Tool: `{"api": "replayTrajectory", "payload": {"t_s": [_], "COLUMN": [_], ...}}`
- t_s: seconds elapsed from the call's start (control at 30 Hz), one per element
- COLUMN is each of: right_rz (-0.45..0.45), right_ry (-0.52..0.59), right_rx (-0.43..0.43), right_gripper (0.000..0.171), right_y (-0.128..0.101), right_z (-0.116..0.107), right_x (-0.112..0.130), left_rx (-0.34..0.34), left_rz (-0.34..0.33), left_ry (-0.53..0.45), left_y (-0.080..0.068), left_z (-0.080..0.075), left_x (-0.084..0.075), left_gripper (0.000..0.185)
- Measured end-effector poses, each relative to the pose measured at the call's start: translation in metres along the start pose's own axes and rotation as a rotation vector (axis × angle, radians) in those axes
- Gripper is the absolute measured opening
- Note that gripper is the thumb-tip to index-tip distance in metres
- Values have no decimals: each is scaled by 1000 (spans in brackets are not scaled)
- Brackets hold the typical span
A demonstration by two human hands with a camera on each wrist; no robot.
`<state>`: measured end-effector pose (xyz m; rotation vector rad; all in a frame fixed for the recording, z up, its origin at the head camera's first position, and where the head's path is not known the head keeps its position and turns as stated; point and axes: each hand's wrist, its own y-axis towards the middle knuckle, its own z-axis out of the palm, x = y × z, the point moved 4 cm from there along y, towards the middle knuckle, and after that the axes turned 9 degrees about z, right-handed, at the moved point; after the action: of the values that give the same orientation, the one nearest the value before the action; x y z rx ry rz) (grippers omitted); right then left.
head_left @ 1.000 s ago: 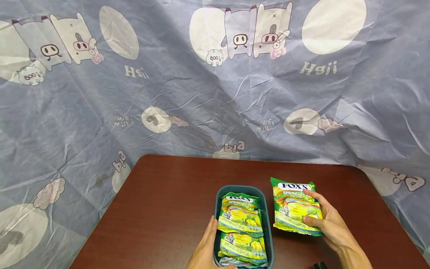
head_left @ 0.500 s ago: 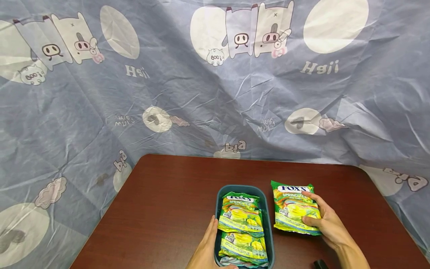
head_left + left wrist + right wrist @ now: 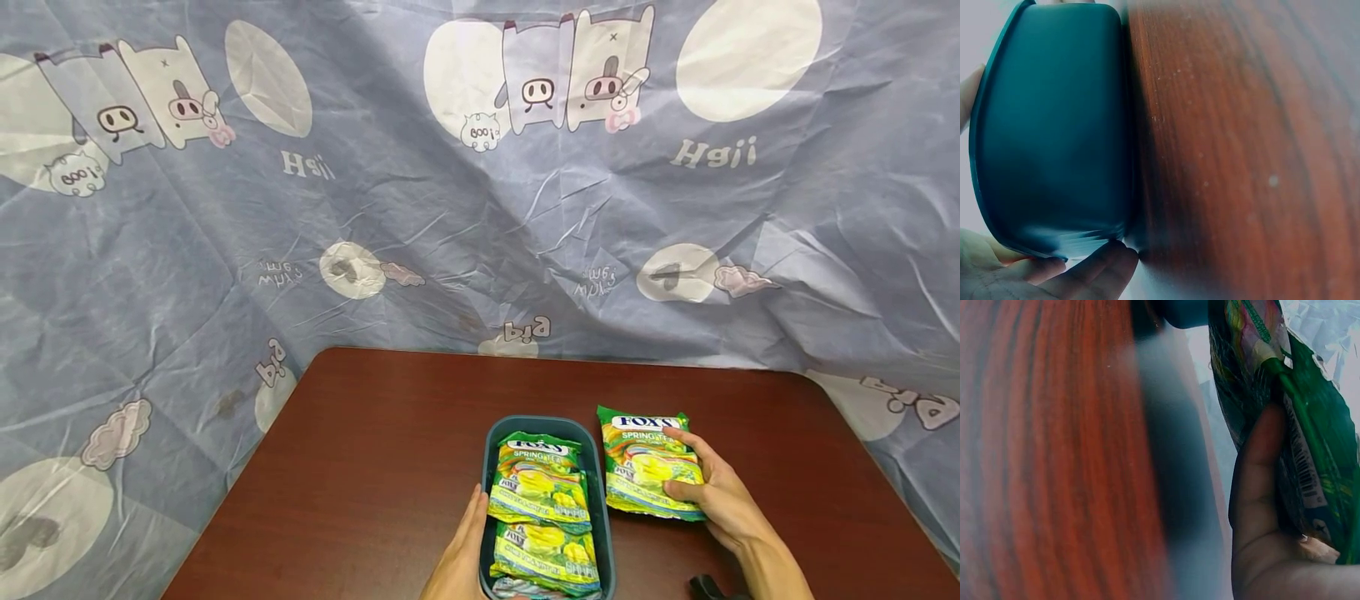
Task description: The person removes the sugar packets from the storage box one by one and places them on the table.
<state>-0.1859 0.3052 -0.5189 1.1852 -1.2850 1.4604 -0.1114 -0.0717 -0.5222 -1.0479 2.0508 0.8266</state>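
Right hand (image 3: 716, 500) on a candy bag (image 3: 651, 462), thumb across the face, fingers round the right edge; wrist view confirms the thumb (image 3: 1260, 469) pressed on the underside and the bag (image 3: 1310, 425) pinched in the grip, lifted off the bench at that edge. Bag lying just right of the tub (image 3: 486, 442), close to its rim, whether touching cannot be told. White "FOX'S" label at the far end, green and yellow print.

Left hand (image 3: 461, 554) flat against the tub's left wall, fingers straight, pointing away from the body. Grip not closed round anything; only resting on the wall. In the left wrist view, fingertips (image 3: 1100, 265) at the tub's lower edge (image 3: 1054, 137), against the bench (image 3: 1241, 150).

Tub dark teal, oblong, rounded corners, near the front middle of the bench. Two more bags inside: far bag (image 3: 538, 479) overlapping the near bag (image 3: 546, 554), both face up, filling the tub almost wall to wall. Sliver of foil at the bottom edge, not identifiable.

Bench (image 3: 375, 450) dark red-brown wood grain. Small black object (image 3: 701, 586) at the bottom edge beside the right wrist, mostly cut off. Blue sheet (image 3: 225, 233) with cartoon pigs and pale circles hung behind and draped round the bench's sides.
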Motion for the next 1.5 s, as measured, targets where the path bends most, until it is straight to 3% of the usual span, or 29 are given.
{"api": "replayTrajectory", "payload": {"t_s": [0.4, 0.67, 0.9, 0.97, 1.17, 1.4, 1.5], "right_rz": [73, 89, 121, 123, 120, 162, 181], "right_ry": [-11, -47, -125, -167, -285, -296, -322], "right_rx": [-27, -57, -97, -115, -185, -192, -194], "right_gripper": [84, 86, 85, 85, 84, 87, 90], "right_y": [3, 6, 6, 5, 0, 0, -1], "right_z": [-2, -3, -2, -2, -1, 1, 2], "right_x": [-10, -12, -11, -9, -4, 0, 4], "left_rx": [-60, -76, -132, -134, -139, -120, -132], "left_rz": [178, 207, 348, 352, 270, 273, 304], "left_ry": [107, 95, 138, 130, 133, 137, 139], "left_y": [-1, -2, -4, -4, -4, -2, -3], "left_z": [1, 3, 9, 12, 24, 6, 12], "left_x": [6, 10, 22, 29, 52, 16, 32], "left_gripper": [122, 123, 121, 122, 129, 124, 125]}}
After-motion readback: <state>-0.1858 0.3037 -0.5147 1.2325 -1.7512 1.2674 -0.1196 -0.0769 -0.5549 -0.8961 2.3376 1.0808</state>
